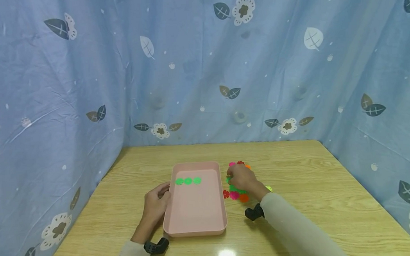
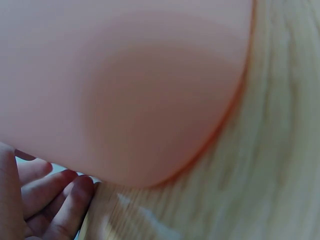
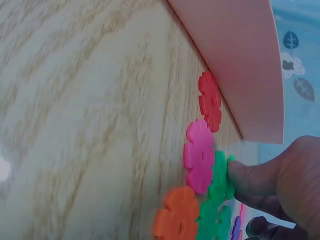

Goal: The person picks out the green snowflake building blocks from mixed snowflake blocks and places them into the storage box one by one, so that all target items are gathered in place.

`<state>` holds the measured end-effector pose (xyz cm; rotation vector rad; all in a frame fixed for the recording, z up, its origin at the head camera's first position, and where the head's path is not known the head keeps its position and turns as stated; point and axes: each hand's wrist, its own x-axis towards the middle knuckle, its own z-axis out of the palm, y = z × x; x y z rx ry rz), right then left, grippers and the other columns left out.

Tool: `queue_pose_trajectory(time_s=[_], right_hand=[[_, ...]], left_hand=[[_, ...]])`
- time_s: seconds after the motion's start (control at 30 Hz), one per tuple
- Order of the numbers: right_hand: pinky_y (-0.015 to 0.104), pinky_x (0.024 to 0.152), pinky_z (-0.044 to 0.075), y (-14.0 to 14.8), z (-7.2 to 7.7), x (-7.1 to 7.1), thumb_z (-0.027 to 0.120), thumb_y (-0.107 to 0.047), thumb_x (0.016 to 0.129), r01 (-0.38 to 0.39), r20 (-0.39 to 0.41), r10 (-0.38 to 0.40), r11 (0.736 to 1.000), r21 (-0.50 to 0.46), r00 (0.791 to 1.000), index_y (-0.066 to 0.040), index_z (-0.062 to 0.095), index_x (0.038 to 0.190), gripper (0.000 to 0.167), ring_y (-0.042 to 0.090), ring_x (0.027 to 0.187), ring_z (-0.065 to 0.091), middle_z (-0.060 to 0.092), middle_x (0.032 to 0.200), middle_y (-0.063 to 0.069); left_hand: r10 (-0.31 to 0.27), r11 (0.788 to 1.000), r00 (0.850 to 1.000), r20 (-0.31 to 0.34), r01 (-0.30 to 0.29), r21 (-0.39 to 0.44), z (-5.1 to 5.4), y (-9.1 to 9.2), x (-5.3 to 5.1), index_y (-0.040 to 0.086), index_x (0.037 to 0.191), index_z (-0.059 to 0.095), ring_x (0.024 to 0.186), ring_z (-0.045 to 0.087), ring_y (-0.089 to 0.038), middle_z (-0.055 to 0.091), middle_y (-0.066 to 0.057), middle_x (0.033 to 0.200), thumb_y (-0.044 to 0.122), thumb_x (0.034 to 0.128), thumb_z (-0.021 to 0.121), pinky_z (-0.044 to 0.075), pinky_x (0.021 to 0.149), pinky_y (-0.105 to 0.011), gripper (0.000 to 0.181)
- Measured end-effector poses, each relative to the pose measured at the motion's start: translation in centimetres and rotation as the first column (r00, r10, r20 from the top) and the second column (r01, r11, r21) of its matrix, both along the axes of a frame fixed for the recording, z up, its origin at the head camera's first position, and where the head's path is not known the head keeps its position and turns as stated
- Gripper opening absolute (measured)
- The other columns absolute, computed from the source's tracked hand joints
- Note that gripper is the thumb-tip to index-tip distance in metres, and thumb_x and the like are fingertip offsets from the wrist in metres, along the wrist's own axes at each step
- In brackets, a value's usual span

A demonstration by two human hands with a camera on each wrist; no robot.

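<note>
A pink rectangular tray (image 1: 197, 233) lies on the wooden table, with a row of three green flower-shaped pieces (image 1: 188, 181) near its far end. My left hand (image 1: 156, 203) rests against the tray's left side. In the left wrist view its fingers (image 2: 70, 205) lie loosely bent beside the tray wall. To the right of the tray, my right hand (image 1: 242, 177) reaches into a group of flower-shaped pieces. Thumb and finger pinch a green flower-shaped piece (image 3: 230, 175) there. Much of the group is hidden under this hand.
Near the right hand lie a red piece (image 3: 210, 102), a pink piece (image 3: 199, 155) and an orange piece (image 3: 177, 215). A yellow piece (image 1: 269, 188) shows beside the right wrist. Blue patterned curtain (image 1: 201, 65) surrounds the table (image 1: 299, 169) at the back and sides.
</note>
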<state>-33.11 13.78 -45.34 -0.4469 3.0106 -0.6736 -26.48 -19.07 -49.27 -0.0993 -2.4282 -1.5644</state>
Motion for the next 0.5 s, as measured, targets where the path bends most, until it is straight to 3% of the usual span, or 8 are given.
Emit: queue_pose_trajectory(time_s=[0.17,0.33,0.5], right_hand=[[0.042,0.074,0.061,-0.7,0.3,-0.1,0.068,0.0,0.086,-0.029,-0.001,0.029,0.998,0.047,1.0,-0.004,0.077,0.11,0.025,0.026,0.095,0.07,0.074,0.114,0.01],[0.039,0.068,0.058,-1.4,0.5,-0.2,0.076,-0.008,0.081,-0.05,0.011,0.049,0.983,0.178,0.999,-0.008,0.07,0.103,0.023,0.02,0.079,0.061,0.069,0.096,0.001],[0.038,0.069,0.058,-1.4,0.5,-0.1,0.077,-0.013,0.083,-0.071,0.033,0.066,0.973,0.219,0.997,-0.012,0.067,0.108,0.028,0.018,0.08,0.059,0.066,0.099,0.0]], left_hand=[[0.009,1.0,1.0,-0.011,-0.009,-0.013,0.1,0.0,-0.2,0.002,0.131,0.067,0.106,0.071,-0.032,0.073,-0.017,0.118,0.006,0.0947,0.056,0.059,0.086,-0.038,0.038],[0.009,1.0,1.0,-0.005,-0.009,-0.017,0.1,0.0,-0.2,0.002,0.131,0.066,0.109,0.07,-0.032,0.073,-0.017,0.119,0.007,0.0948,0.055,0.058,0.09,-0.04,0.038],[-0.001,1.0,1.0,-0.003,0.001,-0.005,-0.2,0.0,-0.1,0.002,0.132,0.066,0.107,0.071,-0.033,0.072,-0.018,0.118,0.005,0.0946,0.055,0.059,0.087,-0.039,0.039]])
